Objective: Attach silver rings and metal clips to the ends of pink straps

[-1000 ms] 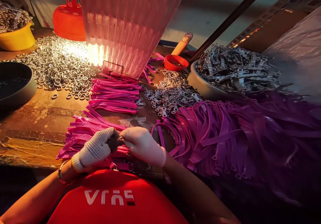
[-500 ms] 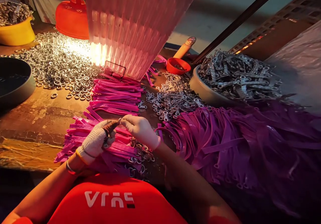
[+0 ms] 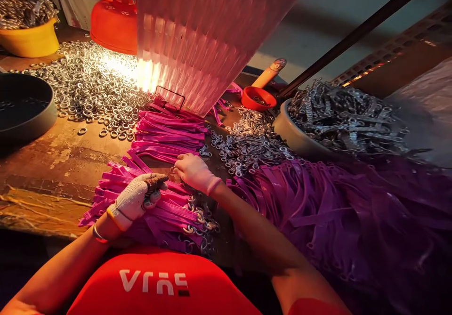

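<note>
My left hand [image 3: 137, 197], in a pale glove with dark, stained fingertips, is closed above the near pile of pink straps [image 3: 162, 216]; what it grips, if anything, is hidden. My right hand [image 3: 196, 171], in a light glove, has its fingers bent together between that pile and the stacked pink straps [image 3: 169, 133] farther back. Whatever lies at its fingertips is too small to make out. Metal rings [image 3: 199, 218] hang at the right ends of the near straps.
Loose rings [image 3: 95, 84] lie under a red lamp [image 3: 113, 25]. A dark bowl [image 3: 49, 119] and a yellow tub [image 3: 31, 42] stand left. Metal clasps [image 3: 243, 145], a red dish [image 3: 259, 105], a heaped basin [image 3: 296, 131] and purple straps [image 3: 300, 202] lie right.
My right hand has moved away from my left fingertips, slightly right and back toward the stacked straps. My left hand remains closed over the near pile. The view has shifted slightly.
</note>
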Available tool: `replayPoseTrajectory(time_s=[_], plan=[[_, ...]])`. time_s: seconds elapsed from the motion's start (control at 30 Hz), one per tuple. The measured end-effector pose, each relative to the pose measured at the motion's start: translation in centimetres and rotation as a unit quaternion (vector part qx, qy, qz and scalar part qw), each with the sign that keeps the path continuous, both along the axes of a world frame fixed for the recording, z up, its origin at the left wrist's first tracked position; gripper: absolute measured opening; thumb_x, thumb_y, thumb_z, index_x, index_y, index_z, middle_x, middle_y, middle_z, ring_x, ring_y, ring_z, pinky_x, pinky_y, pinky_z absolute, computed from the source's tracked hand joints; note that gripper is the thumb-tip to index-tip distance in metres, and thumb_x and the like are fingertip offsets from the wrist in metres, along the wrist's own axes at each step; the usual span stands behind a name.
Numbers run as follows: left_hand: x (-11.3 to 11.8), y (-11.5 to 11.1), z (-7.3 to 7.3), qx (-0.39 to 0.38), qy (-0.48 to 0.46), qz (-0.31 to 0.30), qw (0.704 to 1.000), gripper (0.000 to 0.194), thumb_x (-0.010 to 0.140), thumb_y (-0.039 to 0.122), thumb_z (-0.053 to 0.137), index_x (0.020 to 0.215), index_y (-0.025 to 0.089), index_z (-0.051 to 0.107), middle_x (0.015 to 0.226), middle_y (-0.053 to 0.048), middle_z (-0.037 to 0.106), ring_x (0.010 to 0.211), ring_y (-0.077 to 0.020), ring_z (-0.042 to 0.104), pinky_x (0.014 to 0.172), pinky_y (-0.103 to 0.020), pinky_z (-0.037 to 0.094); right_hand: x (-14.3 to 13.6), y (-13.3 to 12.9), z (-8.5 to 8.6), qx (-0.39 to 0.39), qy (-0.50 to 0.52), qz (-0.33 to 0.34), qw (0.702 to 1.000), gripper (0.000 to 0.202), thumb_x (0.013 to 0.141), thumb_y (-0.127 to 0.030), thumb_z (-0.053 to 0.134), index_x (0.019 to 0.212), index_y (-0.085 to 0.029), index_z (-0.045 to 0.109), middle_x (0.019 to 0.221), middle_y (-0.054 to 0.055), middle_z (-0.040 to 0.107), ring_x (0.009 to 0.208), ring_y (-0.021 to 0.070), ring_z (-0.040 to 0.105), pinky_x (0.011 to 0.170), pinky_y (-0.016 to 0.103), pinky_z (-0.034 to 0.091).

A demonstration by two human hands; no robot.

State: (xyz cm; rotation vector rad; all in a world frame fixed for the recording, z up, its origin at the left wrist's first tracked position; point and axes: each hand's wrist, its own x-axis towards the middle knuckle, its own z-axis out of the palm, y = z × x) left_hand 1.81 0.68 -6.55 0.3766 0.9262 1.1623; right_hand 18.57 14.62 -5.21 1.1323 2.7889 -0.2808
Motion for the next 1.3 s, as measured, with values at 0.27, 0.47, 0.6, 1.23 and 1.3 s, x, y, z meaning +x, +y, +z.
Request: replayPoseTrajectory(time_s=[0.27, 0.47, 0.6, 1.23, 1.3], plan=[[0.2, -0.2, -0.3, -0.015, 0.009, -0.01, 1.0, 0.032, 0.078, 0.031, 0.075, 0.101, 0.01, 0.068, 0.071, -0.002, 0.064, 0.041, -0.0031, 0.038, 0.033, -0.015, 0.02, -0.7, 0.7, -1.8, -0.027, 0.091, -0.028, 0.995, 0.029, 0.1, -0.032, 0.053, 0.101, -0.016, 0.078, 0.115, 0.01, 0.071, 0.109, 0.0197, 0.059, 0.095, 0.03, 0.041], [0.4, -0.1, 0.7, -0.033, -0.005, -0.006, 0.999, 0.029, 0.08, 0.027, 0.073, 0.103, 0.01, 0.067, 0.081, -0.006, 0.07, 0.041, -0.002, 0.036, 0.033, -0.013, 0.02, -0.7, 0.0, 0.8, -0.069, 0.174, -0.066, 0.98, 0.03, 0.099, -0.029, 0.054, 0.087, -0.014, 0.077, 0.102, 0.009, 0.069, 0.1, 0.0171, 0.06, 0.091, 0.029, 0.043], [0.1, 0.4, 1.6, -0.059, -0.076, 0.041, 0.995, 0.014, 0.085, 0.016, 0.064, 0.099, 0.011, 0.064, 0.091, -0.008, 0.07, 0.044, -0.0017, 0.04, 0.035, -0.01, 0.025, 0.8, -3.4, 5.7, -0.309, 0.294, -0.081, 0.901, 0.027, 0.094, -0.036, 0.058, 0.082, -0.016, 0.071, 0.089, 0.002, 0.068, 0.081, 0.0144, 0.059, 0.076, 0.027, 0.045], [-2.2, -1.4, 6.2, 0.045, 0.179, 0.021, 0.983, 0.031, 0.088, 0.043, 0.067, 0.075, 0.016, 0.057, 0.055, 0.004, 0.049, 0.036, -0.0048, 0.035, 0.031, -0.014, 0.022, 0.8, -10.2, 6.5, -0.125, 0.391, -0.056, 0.91, 0.023, 0.096, -0.024, 0.056, 0.114, -0.023, 0.07, 0.111, 0.005, 0.076, 0.102, 0.0182, 0.069, 0.094, 0.031, 0.051], [-1.4, -1.8, 5.9, 0.053, 0.214, -0.009, 0.975, 0.034, 0.088, 0.046, 0.064, 0.072, 0.018, 0.054, 0.052, 0.005, 0.045, 0.035, -0.0056, 0.033, 0.031, -0.016, 0.021, 0.1, -9.9, 5.8, -0.074, 0.365, -0.038, 0.927, 0.025, 0.098, -0.02, 0.053, 0.118, -0.022, 0.068, 0.114, 0.006, 0.075, 0.104, 0.0187, 0.068, 0.093, 0.031, 0.05]])
